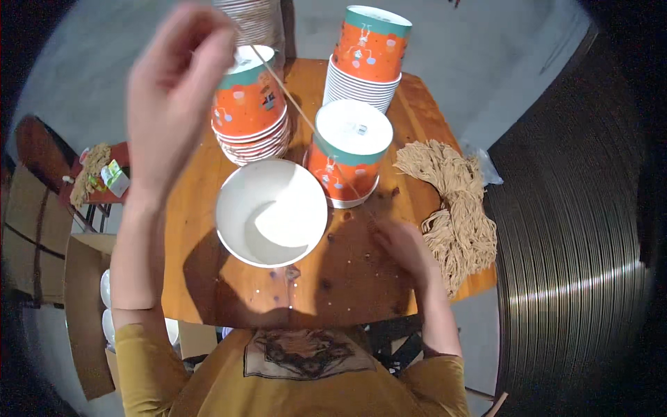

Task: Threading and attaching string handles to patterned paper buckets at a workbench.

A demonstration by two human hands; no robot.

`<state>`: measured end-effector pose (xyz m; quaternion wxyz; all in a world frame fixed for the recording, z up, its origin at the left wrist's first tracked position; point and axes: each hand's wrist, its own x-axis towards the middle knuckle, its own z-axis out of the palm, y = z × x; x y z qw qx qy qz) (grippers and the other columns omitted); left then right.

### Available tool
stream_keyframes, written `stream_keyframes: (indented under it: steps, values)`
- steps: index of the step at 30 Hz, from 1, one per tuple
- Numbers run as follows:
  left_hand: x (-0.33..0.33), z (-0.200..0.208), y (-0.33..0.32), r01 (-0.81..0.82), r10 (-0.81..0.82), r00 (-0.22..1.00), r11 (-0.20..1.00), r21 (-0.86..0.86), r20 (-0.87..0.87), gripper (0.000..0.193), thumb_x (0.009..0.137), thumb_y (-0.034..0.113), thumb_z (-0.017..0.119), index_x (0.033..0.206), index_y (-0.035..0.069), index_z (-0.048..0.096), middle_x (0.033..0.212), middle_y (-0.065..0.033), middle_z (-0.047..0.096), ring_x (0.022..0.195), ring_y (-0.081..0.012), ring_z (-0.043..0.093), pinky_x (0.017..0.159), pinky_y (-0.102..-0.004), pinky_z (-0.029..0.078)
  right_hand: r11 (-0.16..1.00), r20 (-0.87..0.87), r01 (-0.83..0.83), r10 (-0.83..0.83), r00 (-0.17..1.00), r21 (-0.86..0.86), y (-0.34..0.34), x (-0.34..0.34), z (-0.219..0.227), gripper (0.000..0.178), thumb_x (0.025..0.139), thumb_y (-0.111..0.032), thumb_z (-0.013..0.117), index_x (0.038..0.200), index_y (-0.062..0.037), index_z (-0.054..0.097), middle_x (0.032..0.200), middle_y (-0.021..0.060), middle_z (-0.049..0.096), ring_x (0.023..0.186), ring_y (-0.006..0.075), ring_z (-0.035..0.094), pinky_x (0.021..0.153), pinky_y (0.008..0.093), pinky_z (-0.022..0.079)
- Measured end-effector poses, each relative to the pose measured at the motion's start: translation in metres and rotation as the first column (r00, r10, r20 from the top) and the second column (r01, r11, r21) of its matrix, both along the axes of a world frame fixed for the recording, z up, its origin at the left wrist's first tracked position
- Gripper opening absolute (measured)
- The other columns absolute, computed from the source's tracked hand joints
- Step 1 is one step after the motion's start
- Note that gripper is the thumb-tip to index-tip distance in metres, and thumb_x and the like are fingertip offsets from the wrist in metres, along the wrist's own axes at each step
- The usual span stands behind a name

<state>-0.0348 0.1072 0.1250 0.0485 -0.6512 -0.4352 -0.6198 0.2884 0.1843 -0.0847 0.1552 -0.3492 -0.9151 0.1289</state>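
My left hand (182,90) is raised on the left, blurred, its fingers closed on one end of a thin tan string (288,97). The string slants down to the right, past an upside-down orange and green paper bucket (347,167). Low over the table, my right hand (406,250) pinches the string's other end, its fingertips in shadow. Between my hands stands a white paper bucket (271,212), mouth up, with nothing visible in it. A bundle of tan strings (458,215) lies just right of my right hand.
Stacks of upside-down paper buckets stand at the back left (250,104) and back right (372,45) of the wooden table (187,278). An open cardboard box (83,313) with white buckets is at lower left. A corrugated dark shutter (570,243) rises on the right.
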Motion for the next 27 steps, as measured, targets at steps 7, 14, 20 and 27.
stream_keyframes:
  steps: [7, 14, 20, 27]
  values:
    - [0.000, 0.019, -0.024, 0.050, -0.049, 0.999, 0.995, -0.086, 0.020, 0.012, 0.091, 0.014, 0.056, 0.091, 0.002, 0.060, 0.085, -0.0031, 0.059, 0.080, -0.0102, 0.054, 0.072, -0.0235, 0.042, 0.951, 0.223, 0.276, -0.302, 0.927, 0.140, -0.014, 0.006, 0.066, 0.032, 0.078, -0.015, 0.065, 0.109, -0.0088, 0.062, 0.101, 0.0149, 0.063, 0.097, 0.0357, 0.057, 0.088, 0.0414, 0.046]
    - [0.069, -0.040, -0.027, 0.234, -0.285, 0.792, 0.958, -0.163, -0.540, 0.028, 0.067, 0.007, 0.070, 0.093, 0.007, 0.061, 0.087, -0.0075, 0.052, 0.081, -0.0263, 0.055, 0.064, -0.0368, 0.048, 0.551, -0.849, -0.691, -0.498, 0.178, -0.468, -0.077, -0.081, 0.121, 0.019, 0.093, -0.014, 0.054, 0.103, 0.0005, 0.060, 0.096, 0.0051, 0.064, 0.096, 0.0185, 0.059, 0.083, 0.0335, 0.045]
    - [0.043, -0.076, -0.039, 0.076, -0.292, 0.776, 0.923, -0.377, -0.559, 0.024, 0.075, 0.015, 0.068, 0.096, 0.005, 0.060, 0.085, -0.0084, 0.054, 0.082, -0.0264, 0.057, 0.067, -0.0369, 0.048, 0.848, -0.603, -0.039, -0.342, 0.721, -0.528, -0.076, -0.080, 0.085, 0.016, 0.091, -0.016, 0.054, 0.096, -0.0019, 0.060, 0.091, 0.0128, 0.064, 0.088, 0.0220, 0.062, 0.078, 0.0354, 0.049]
    - [0.007, -0.115, -0.079, 0.041, -0.484, 0.768, 0.691, -0.722, -0.419, 0.017, 0.084, 0.013, 0.060, 0.100, 0.005, 0.060, 0.093, -0.0103, 0.060, 0.087, -0.0288, 0.060, 0.079, -0.0397, 0.048, 0.759, -0.572, -0.069, -0.425, 0.701, -0.647, -0.077, -0.080, 0.055, 0.015, 0.092, -0.016, 0.054, 0.089, -0.0030, 0.061, 0.082, 0.0041, 0.061, 0.078, 0.0145, 0.057, 0.073, 0.0281, 0.046]
